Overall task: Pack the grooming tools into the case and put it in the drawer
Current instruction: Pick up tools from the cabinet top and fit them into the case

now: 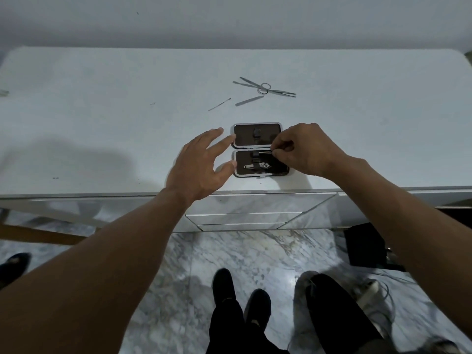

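A small grooming case (pixel 244 138) lies open on the white tabletop, both dark-lined halves facing up. A nail clipper (pixel 258 165) sits strapped in the near half. My right hand (pixel 304 149) pinches a thin metal tool (pixel 265 152) over the near half, its tip by the elastic strap. My left hand (pixel 201 162) rests spread at the case's left edge, fingertips touching both halves. Farther back lie small scissors (pixel 264 87) among several thin metal tools, a nail file (pixel 249 101) and a slim pick (pixel 219 104).
The white table (pixel 102 123) runs to a grey wall. Closed drawers (pixel 255 208) sit below the front edge under the case. Marble floor, my feet and another person's dark shoes are below. A black box (pixel 367 246) stands at the right.
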A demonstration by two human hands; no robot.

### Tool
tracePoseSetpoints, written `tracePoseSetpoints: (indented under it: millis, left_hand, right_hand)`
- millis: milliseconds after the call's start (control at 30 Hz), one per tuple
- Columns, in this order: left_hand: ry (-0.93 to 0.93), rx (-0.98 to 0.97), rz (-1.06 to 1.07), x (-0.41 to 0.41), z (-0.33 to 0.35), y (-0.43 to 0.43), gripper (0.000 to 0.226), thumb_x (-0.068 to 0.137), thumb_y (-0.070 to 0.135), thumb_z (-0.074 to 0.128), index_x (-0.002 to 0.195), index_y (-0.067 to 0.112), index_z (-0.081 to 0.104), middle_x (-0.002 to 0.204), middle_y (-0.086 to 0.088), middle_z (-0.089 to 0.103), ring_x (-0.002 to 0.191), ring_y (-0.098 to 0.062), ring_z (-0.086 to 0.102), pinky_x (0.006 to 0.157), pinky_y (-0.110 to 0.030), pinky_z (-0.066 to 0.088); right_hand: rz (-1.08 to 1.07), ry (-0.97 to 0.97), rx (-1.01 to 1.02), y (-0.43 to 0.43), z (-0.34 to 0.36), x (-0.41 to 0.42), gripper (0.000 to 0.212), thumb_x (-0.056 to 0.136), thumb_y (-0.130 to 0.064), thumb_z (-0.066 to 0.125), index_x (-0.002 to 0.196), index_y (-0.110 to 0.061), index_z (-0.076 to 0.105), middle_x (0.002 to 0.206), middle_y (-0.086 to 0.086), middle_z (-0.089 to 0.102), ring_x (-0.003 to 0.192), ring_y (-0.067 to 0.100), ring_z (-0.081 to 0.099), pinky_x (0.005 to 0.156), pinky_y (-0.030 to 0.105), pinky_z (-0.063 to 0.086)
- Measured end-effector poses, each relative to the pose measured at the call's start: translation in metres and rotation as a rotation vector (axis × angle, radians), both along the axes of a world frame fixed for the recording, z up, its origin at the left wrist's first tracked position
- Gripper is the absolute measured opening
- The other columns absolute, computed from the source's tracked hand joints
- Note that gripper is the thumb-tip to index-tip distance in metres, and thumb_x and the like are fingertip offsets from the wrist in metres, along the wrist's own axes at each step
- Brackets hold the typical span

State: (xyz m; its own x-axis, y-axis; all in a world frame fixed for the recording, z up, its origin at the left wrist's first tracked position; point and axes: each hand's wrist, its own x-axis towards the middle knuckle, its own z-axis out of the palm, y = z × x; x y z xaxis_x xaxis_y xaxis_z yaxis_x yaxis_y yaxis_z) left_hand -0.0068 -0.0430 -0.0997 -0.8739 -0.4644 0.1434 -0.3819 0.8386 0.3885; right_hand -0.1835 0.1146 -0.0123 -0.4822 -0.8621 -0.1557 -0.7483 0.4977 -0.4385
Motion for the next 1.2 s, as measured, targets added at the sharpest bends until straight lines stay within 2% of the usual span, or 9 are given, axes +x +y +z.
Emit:
tracePoseSetpoints:
  millis: [133, 233, 300, 433, 533, 667, 833, 1000, 1200]
  left_hand:
    - [0.005, -0.003, 0.001, 0.0, 0.0, 0.001, 0.058, 0.092, 0.049, 0.049, 0.146, 0.032, 0.04, 0.155, 0.002, 0.036, 0.143, -0.017, 0.03, 0.114, -0.036, 0.026]
    - [-0.009, 0.002, 0.006, 0.0, -0.001, 0.0, 0.058, 0.093, 0.05, 0.049, 0.147, 0.033, 0.038, 0.156, 0.003, 0.035, 0.144, -0.017, 0.029, 0.114, -0.037, 0.025]
    - [-0.014, 0.006, 0.006, 0.0, -0.001, 0.0, 0.059, 0.092, 0.053, 0.046, 0.147, 0.034, 0.038, 0.156, 0.003, 0.035, 0.144, -0.017, 0.029, 0.115, -0.04, 0.027]
    - [-0.017, 0.017, 0.004, 0.0, 0.0, 0.0, 0.06, 0.091, 0.055, 0.042, 0.147, 0.034, 0.038, 0.156, 0.002, 0.035, 0.144, -0.018, 0.03, 0.115, -0.042, 0.029]
    - [-0.032, 0.011, 0.003, 0.0, 0.001, 0.0, 0.06, 0.092, 0.056, 0.041, 0.147, 0.035, 0.036, 0.156, 0.003, 0.034, 0.144, -0.017, 0.029, 0.116, -0.042, 0.029]
    - [-0.033, 0.011, -0.002, 0.001, 0.001, 0.0, 0.059, 0.093, 0.054, 0.043, 0.148, 0.034, 0.036, 0.156, 0.003, 0.034, 0.144, -0.017, 0.029, 0.116, -0.042, 0.028]
    - [-0.022, 0.01, 0.001, 0.001, 0.001, 0.0, 0.058, 0.093, 0.054, 0.043, 0.147, 0.033, 0.037, 0.156, 0.002, 0.035, 0.144, -0.018, 0.029, 0.116, -0.042, 0.028]
    - [-0.014, 0.01, -0.003, 0.0, -0.001, 0.0, 0.058, 0.093, 0.053, 0.045, 0.147, 0.033, 0.038, 0.155, 0.002, 0.036, 0.144, -0.018, 0.03, 0.116, -0.043, 0.029]
    - [-0.016, 0.007, -0.008, 0.0, -0.001, -0.001, 0.058, 0.093, 0.054, 0.043, 0.147, 0.033, 0.037, 0.156, 0.001, 0.035, 0.144, -0.019, 0.03, 0.116, -0.042, 0.028]
  right_hand:
    - [0.047, -0.021, 0.03, 0.0, 0.003, -0.002, 0.02, 0.091, -0.018, 0.06, 0.104, -0.015, 0.075, 0.098, 0.005, 0.075, 0.092, 0.021, 0.066, 0.082, 0.025, 0.05]
    - [0.034, -0.099, 0.043, -0.001, 0.005, -0.004, 0.019, 0.092, -0.013, 0.058, 0.101, -0.018, 0.074, 0.082, -0.003, 0.067, 0.08, 0.017, 0.064, 0.07, 0.019, 0.047]
    - [-0.039, -0.196, 0.05, -0.002, 0.005, -0.006, 0.018, 0.091, -0.011, 0.057, 0.095, -0.019, 0.073, 0.075, -0.008, 0.065, 0.072, 0.014, 0.069, 0.07, 0.017, 0.051]
    - [-0.128, -0.286, 0.041, -0.004, 0.004, -0.01, 0.015, 0.088, -0.009, 0.061, 0.093, -0.013, 0.075, 0.07, -0.004, 0.07, 0.068, 0.015, 0.073, 0.074, 0.022, 0.056]
    - [-0.175, -0.32, -0.017, -0.004, 0.004, -0.009, 0.013, 0.083, -0.01, 0.068, 0.092, -0.013, 0.077, 0.068, 0.0, 0.071, 0.061, 0.009, 0.068, 0.064, 0.017, 0.049]
    - [-0.132, -0.187, -0.013, -0.007, 0.002, -0.007, 0.016, 0.077, -0.015, 0.075, 0.093, -0.017, 0.077, 0.071, -0.004, 0.065, 0.06, 0.004, 0.055, 0.054, 0.012, 0.036]
    - [-0.056, -0.042, -0.003, -0.006, 0.001, -0.002, 0.016, 0.084, -0.015, 0.069, 0.098, -0.014, 0.077, 0.094, 0.005, 0.073, 0.082, 0.017, 0.063, 0.077, 0.019, 0.044]
    - [-0.014, 0.04, -0.017, -0.003, -0.005, -0.001, 0.018, 0.085, -0.016, 0.067, 0.101, -0.014, 0.076, 0.102, 0.006, 0.074, 0.096, 0.023, 0.065, 0.085, 0.025, 0.047]
    - [-0.016, 0.013, -0.07, -0.003, -0.014, 0.003, 0.015, 0.082, -0.014, 0.072, 0.096, -0.011, 0.076, 0.092, 0.008, 0.073, 0.08, 0.018, 0.062, 0.073, 0.022, 0.043]
